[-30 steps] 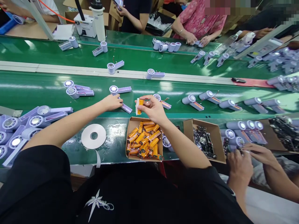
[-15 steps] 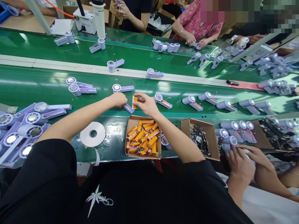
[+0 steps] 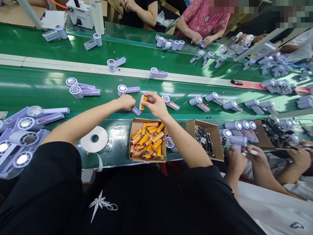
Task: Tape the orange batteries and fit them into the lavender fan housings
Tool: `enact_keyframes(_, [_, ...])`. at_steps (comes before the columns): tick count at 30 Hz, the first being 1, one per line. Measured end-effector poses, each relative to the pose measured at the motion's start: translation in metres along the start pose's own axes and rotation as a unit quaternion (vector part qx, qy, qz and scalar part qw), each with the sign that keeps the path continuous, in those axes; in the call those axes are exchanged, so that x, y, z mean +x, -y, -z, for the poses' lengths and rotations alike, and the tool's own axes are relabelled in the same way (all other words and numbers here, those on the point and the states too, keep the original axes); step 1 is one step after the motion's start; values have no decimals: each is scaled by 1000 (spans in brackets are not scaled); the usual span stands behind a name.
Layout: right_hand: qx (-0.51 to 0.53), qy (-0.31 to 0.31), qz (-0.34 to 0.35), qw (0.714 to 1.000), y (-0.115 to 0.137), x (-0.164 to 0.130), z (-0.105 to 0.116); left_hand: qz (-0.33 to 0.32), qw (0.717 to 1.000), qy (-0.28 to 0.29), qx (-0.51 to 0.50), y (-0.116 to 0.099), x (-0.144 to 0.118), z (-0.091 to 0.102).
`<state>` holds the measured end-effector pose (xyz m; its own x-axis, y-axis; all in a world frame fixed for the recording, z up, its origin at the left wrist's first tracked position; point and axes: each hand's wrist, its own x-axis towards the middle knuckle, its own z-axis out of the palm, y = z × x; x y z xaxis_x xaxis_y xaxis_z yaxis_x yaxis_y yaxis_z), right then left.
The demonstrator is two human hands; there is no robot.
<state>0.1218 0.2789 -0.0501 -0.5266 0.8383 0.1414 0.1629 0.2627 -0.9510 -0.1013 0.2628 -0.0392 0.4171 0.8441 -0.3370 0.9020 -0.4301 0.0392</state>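
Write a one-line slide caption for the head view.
Right hand holds an orange battery beside a lilac fan housing under the left hand.

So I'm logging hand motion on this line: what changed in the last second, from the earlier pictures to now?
The right hand brought its orange battery leftward and down, close to the left hand, which rests on a purple fan housing on the green belt. Unchanged: the right hand grips the battery, the left stays on the housing, and the box of batteries and white tape roll sit as before.

I can read no text, label, brand or number here; my black shirt (image 3: 102, 202) carries only a wordless white emblem.
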Motion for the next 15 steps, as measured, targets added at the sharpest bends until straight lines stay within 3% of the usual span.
enact_keyframes(5, [-76,-1,-13,997,-11,-3,-2,-9,999,-14,-45,10,5,8])
enact_keyframes(10, [-170,20,-5,985,-14,-4,-14,47,994,-75,-62,7,4,-2])
enact_keyframes(15, [-293,40,1,955,-10,-8,-22,66,991,-91,-73,1,11,-7])
